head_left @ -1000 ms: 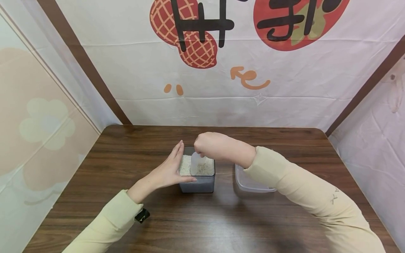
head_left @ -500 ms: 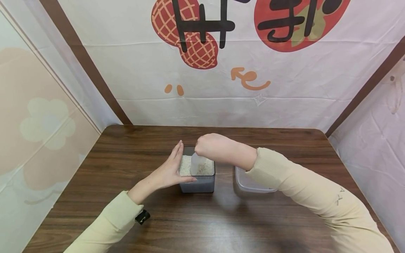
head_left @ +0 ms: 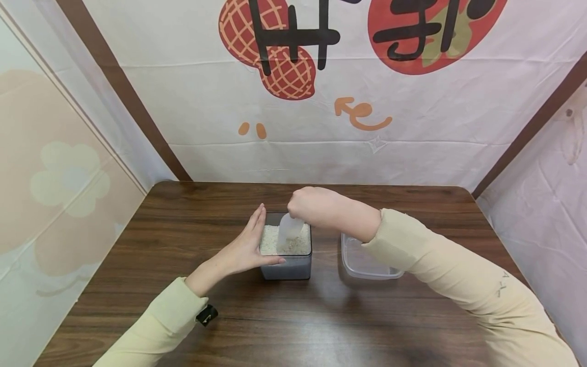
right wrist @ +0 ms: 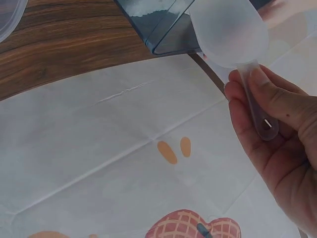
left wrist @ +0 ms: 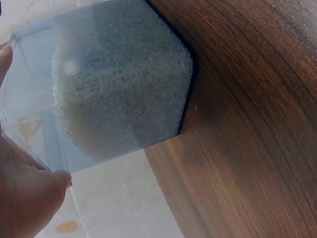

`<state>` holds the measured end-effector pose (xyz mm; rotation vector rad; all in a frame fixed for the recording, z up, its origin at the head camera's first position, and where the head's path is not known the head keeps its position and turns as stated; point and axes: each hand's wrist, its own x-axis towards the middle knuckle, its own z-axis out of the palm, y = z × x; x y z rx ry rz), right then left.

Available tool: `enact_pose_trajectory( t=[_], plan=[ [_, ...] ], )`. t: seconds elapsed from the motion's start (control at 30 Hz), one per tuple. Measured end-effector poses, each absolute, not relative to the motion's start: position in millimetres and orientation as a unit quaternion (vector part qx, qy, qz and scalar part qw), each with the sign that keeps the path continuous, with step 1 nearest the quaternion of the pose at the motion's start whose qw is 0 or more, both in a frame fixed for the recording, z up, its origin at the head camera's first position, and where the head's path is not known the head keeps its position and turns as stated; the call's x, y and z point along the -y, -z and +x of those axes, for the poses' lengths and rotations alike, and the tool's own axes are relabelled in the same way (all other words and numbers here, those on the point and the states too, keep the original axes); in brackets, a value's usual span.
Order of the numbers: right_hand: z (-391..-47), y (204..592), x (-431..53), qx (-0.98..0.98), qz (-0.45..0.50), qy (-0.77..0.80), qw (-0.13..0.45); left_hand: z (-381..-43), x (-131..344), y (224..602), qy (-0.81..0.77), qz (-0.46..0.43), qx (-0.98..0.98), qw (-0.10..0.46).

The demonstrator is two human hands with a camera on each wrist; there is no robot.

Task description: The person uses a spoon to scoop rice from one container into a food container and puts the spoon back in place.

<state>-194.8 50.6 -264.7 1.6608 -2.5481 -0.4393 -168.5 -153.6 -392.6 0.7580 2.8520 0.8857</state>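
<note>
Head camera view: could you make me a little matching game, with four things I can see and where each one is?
1. Scoop
2. Rice
3. Clear tub
4. Left hand

A. On the table, partly hidden by the right arm
B. Resting against the grey box
C. Gripped by its handle in the right hand
D. Piled inside the grey box

Pairs: 1-C, 2-D, 3-A, 4-B
</note>
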Motion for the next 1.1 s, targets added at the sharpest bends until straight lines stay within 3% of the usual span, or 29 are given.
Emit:
enact_pose_trajectory(
  t=[1.1],
  plan=[
    [-205,254,-68,0.904,0.423,0.061,-0.022,-170,152,391,-0.28,0.254,-0.926,0.027]
  ],
)
